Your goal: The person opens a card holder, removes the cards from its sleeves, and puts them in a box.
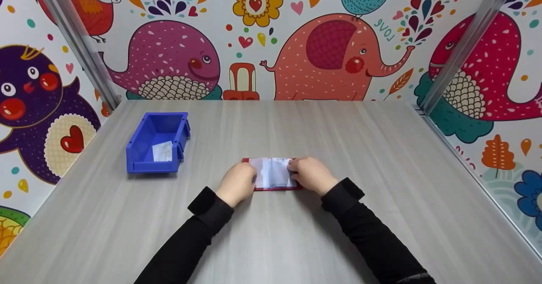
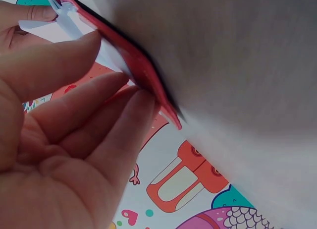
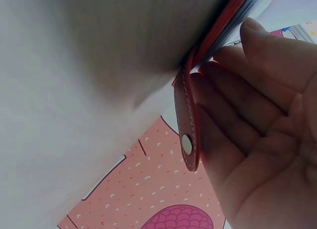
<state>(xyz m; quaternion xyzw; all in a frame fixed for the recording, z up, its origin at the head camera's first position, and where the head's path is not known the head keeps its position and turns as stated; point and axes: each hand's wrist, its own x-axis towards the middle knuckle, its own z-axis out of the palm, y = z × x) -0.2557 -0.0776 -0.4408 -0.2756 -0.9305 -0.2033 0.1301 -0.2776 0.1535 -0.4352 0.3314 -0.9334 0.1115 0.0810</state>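
Observation:
A red card holder with clear plastic sleeves lies open on the table in the head view. My left hand grips its left side, thumb over the sleeve and fingers at the red cover in the left wrist view. On the right side my right hand holds the stack of sleeves, thumb on top and fingers at the outer edge. From that edge a stitched red strap with a metal snap hangs beside the fingers in the right wrist view.
A blue bin stands at the left of the wood-grain table, with a small white packet or card inside. Printed cartoon panels wall the table at the back and sides, with metal posts at the corners.

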